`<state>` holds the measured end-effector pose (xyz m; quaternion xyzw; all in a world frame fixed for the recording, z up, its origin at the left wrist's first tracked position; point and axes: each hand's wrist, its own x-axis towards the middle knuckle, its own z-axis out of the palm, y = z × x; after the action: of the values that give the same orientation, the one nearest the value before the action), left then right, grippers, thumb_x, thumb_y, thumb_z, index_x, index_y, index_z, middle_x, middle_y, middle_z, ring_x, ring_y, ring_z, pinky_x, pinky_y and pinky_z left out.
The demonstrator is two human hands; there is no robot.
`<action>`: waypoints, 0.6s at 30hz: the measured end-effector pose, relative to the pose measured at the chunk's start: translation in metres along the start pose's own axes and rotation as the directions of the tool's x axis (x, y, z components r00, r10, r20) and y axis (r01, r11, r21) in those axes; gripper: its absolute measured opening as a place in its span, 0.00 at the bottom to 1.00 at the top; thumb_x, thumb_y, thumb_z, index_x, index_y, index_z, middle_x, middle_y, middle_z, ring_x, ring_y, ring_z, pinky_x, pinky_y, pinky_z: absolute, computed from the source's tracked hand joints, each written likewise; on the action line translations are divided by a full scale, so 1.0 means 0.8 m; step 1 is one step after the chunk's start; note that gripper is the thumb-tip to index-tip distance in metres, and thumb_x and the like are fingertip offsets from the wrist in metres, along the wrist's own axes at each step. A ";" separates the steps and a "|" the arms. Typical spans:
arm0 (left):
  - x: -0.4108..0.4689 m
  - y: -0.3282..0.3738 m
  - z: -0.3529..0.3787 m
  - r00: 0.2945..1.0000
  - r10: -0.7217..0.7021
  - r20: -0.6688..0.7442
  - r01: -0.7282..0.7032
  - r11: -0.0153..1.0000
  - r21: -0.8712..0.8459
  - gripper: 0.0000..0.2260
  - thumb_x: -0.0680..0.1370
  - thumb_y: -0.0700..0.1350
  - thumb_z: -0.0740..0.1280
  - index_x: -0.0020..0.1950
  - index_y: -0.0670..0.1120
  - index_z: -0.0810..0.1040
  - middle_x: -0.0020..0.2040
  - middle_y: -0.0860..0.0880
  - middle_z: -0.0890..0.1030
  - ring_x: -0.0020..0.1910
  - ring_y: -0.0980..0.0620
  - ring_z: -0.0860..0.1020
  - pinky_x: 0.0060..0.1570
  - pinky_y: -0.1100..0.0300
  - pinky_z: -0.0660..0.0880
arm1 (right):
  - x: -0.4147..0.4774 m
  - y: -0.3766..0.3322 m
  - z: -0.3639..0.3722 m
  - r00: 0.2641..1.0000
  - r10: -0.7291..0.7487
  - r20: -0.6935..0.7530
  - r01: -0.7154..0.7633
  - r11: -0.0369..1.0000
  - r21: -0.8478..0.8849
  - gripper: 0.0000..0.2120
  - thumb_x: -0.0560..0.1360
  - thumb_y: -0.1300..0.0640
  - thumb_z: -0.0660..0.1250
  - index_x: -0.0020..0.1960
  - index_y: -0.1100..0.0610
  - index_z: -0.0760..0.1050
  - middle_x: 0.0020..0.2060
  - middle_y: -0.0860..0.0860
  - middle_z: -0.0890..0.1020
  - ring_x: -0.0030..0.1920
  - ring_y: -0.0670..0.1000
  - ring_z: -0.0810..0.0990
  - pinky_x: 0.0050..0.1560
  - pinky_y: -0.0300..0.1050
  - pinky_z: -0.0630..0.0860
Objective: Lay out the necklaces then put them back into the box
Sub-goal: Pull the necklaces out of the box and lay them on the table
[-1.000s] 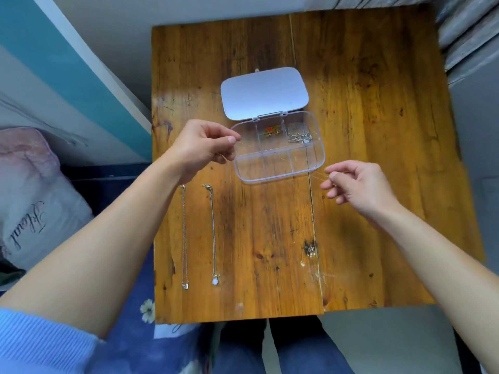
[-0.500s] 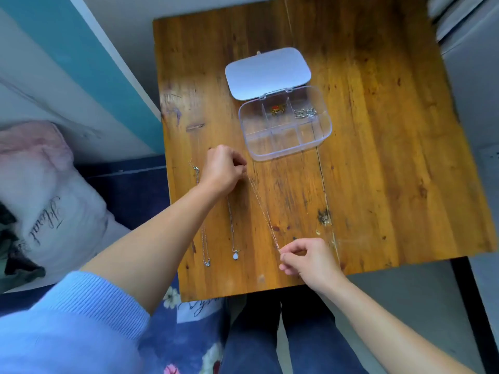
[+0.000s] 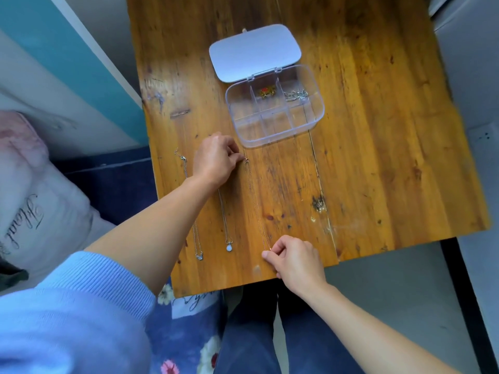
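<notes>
While our left hand (image 3: 216,157) pinches the far end of a thin necklace (image 3: 255,201) just short of the box (image 3: 310,122), our right hand (image 3: 294,263) pinches its near end, close to the front edge of the surface (image 3: 378,157). Chain runs straight between them. Left of it, parallel: white-pendant necklace (image 3: 229,248), then silver necklace (image 3: 194,233) by the left edge. Lid (image 3: 255,52) lies open. Open wood stretches right of the chain to the edge.

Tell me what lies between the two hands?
A thin necklace chain, stretched straight from the left hand to the right hand over bare wood, seen in the head view.
</notes>
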<state>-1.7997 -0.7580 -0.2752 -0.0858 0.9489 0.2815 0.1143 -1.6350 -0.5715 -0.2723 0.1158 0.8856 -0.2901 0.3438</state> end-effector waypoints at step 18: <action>0.047 0.040 -0.028 0.944 -0.322 -0.073 0.254 0.849 -0.463 0.13 0.80 0.50 0.60 0.55 0.42 0.77 0.49 0.42 0.81 0.49 0.41 0.78 0.50 0.49 0.75 | 0.200 -0.158 -0.233 0.857 -0.453 -0.245 0.353 0.863 -0.362 0.09 0.77 0.50 0.65 0.50 0.49 0.83 0.48 0.49 0.85 0.50 0.54 0.81 0.46 0.46 0.76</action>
<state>-1.8471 -0.7480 -0.2504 -0.2718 0.8405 0.4646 0.0619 -1.9048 -0.5616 -0.2145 -0.0833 0.9676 -0.1935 0.1391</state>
